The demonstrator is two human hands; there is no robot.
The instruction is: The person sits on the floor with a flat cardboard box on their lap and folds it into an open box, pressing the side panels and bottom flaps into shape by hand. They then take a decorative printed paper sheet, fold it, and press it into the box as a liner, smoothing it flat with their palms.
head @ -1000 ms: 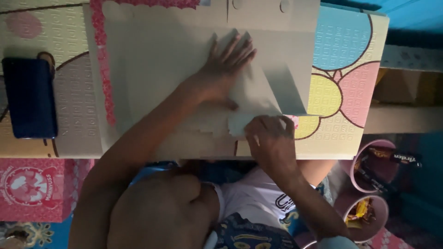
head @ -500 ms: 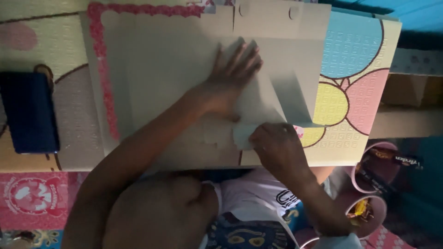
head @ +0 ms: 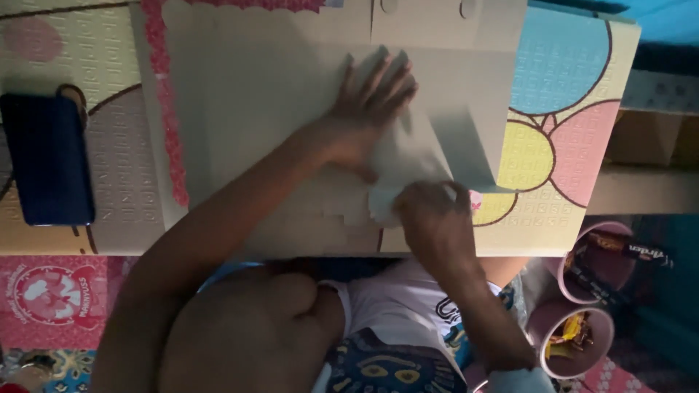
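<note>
A large beige paper sheet (head: 255,109) with a pink scalloped border lies on a pastel foam mat (head: 561,87). My left hand (head: 368,109) rests flat on the sheet with its fingers spread, pressing it down. Just below it, my right hand (head: 429,218) pinches the near corner of a folded paper flap (head: 411,156) that rises between the two hands. The flap's crease runs from the left hand's fingers down toward the right hand. My knee and shirt fill the bottom of the view.
A dark blue flat case (head: 47,160) lies on the mat at far left. Two pink cups (head: 593,262) (head: 571,342) holding small items stand on the floor at lower right. A red patterned mat (head: 51,298) is at lower left.
My right hand has slid left and down along the flap's lower corner. The left hand stays flat on the sheet. The view has shifted slightly.
</note>
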